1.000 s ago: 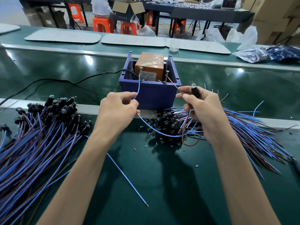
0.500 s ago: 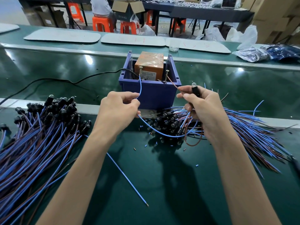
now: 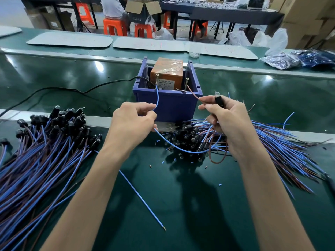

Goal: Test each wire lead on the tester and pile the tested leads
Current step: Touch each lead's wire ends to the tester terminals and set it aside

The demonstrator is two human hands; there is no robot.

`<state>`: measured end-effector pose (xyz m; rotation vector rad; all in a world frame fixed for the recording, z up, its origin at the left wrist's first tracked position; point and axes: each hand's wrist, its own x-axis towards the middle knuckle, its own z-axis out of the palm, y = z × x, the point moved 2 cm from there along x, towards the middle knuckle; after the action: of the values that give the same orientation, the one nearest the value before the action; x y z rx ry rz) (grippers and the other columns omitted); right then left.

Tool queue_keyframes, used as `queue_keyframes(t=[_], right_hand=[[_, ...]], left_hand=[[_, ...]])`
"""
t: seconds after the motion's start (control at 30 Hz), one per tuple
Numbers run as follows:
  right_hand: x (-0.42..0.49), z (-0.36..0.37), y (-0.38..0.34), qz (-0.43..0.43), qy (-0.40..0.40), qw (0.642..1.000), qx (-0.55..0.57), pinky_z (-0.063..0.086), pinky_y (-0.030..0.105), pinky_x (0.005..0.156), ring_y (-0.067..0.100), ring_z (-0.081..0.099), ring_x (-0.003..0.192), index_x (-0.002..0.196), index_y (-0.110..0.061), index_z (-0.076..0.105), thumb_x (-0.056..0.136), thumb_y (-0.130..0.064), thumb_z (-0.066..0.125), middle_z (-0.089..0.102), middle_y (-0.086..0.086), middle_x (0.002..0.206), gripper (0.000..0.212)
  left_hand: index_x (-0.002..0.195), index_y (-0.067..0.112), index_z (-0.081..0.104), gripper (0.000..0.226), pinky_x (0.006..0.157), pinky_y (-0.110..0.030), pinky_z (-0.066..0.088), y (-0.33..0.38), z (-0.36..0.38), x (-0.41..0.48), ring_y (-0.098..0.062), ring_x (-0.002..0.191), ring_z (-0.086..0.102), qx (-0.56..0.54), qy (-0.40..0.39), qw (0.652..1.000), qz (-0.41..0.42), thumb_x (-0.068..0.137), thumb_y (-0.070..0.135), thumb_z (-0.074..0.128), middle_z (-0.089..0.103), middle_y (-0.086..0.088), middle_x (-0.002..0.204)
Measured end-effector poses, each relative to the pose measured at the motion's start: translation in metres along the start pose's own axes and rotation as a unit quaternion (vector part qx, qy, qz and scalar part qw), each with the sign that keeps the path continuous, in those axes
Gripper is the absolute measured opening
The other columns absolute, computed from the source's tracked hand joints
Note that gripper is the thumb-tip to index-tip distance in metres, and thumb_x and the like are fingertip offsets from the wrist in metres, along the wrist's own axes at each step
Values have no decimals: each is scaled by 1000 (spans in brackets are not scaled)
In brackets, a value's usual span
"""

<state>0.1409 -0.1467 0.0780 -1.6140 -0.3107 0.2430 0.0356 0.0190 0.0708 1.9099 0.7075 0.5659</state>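
Observation:
The tester is an orange box (image 3: 166, 70) inside a blue bin (image 3: 167, 105) with two upright screw posts. My left hand (image 3: 133, 122) pinches the blue wire (image 3: 157, 97) of one lead, its tip up at the left post (image 3: 156, 79). My right hand (image 3: 228, 120) grips that lead's black lamp holder (image 3: 218, 100) and pinches its brown wire (image 3: 194, 94), which reaches to the right post (image 3: 186, 84). The bulb looks unlit. A pile of leads (image 3: 39, 153) lies at the left, another pile (image 3: 272, 142) at the right.
A black power cable (image 3: 76, 90) runs left from the bin. One loose blue wire (image 3: 143, 200) lies on the green mat between my arms, among small bits of insulation. Plastic bags (image 3: 299, 58) sit at the far right. A seated person and orange stools are beyond the belt.
Almost nothing has moved. Both hands stay in place and keep the wire ends at the two posts.

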Motion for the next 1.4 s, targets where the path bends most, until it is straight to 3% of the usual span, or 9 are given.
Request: queue_keyframes(t=[0.23, 0.43, 0.63, 0.83, 0.93, 1.07, 1.13, 1.23, 1.4], right_hand=[[1, -1, -1, 4, 10, 1000, -23, 30, 7, 39, 2, 39, 42, 87, -17, 69, 89, -3, 58, 67, -2, 77, 18], [1, -2, -1, 12, 8, 999, -30, 31, 7, 38, 2, 41, 40, 91, -14, 70, 91, -4, 58, 57, -14, 52, 15], [-2, -3, -4, 5, 11, 999, -37, 31, 12, 38, 1, 48, 44, 86, -17, 69, 90, -7, 58, 70, 0, 78, 16], [0, 1, -5, 6, -22, 998, -67, 43, 19, 72, 0, 60, 75, 83, -21, 69, 100, -28, 46, 70, -11, 70, 29], [-1, -1, -6, -1, -10, 993, -114, 34, 17, 66, -9, 48, 57, 85, -25, 71, 99, -41, 46, 58, -14, 64, 33], [-5, -6, -12, -32, 2, 998, -51, 29, 10, 42, 0, 35, 41, 92, -25, 70, 97, -42, 49, 52, -9, 61, 27], [-7, -7, -16, -48, 23, 998, -24, 29, 11, 37, 1, 39, 39, 95, -24, 67, 97, -40, 50, 58, -8, 61, 24], [-9, -11, -22, -75, 68, 995, 21, 34, 13, 38, 5, 57, 44, 95, -25, 63, 98, -36, 50, 64, -5, 66, 17], [-15, -14, -37, -168, 177, 963, 113, 47, 18, 57, 12, 65, 71, 85, -21, 57, 101, -20, 47, 63, 0, 80, 19]], left_hand=[[104, 26, 72, 28, 52, 4, 35, -1, 0, 0, 8, 50, 62, 19, -6, 1000, 13, 87, 11, 56, 61, 27, 53], [104, 25, 72, 27, 52, 4, 35, -2, -2, 0, 6, 50, 62, 16, -6, 1000, 15, 87, 11, 56, 62, 28, 56], [105, 26, 70, 26, 53, 5, 35, -1, -1, -1, 8, 51, 62, 22, -23, 999, 12, 90, 10, 56, 61, 22, 51], [99, 31, 65, 31, 85, -30, 53, -6, 1, 1, -9, 63, 71, 45, -111, 993, 4, 87, 6, 50, 67, 19, 64], [89, 35, 63, 30, 90, -42, 54, -10, 0, 2, -12, 72, 71, 66, -176, 982, -1, 88, 7, 51, 72, 8, 73], [84, 26, 65, 29, 88, -42, 54, -18, -5, 7, -10, 65, 68, 129, -247, 960, -17, 91, 3, 48, 71, 6, 76], [78, 25, 67, 26, 78, -26, 54, -22, -11, 10, -2, 61, 65, 206, -273, 940, -1, 91, 8, 52, 71, 8, 74], [78, 26, 69, 7, 54, -11, 40, -29, -25, 8, 9, 53, 55, 338, -353, 873, 3, 85, 28, 67, 69, 11, 67], [91, 30, 64, 31, 72, -22, 45, -37, -37, 1, -1, 71, 64, 455, -429, 774, -100, 69, 43, 81, 73, 10, 75]])
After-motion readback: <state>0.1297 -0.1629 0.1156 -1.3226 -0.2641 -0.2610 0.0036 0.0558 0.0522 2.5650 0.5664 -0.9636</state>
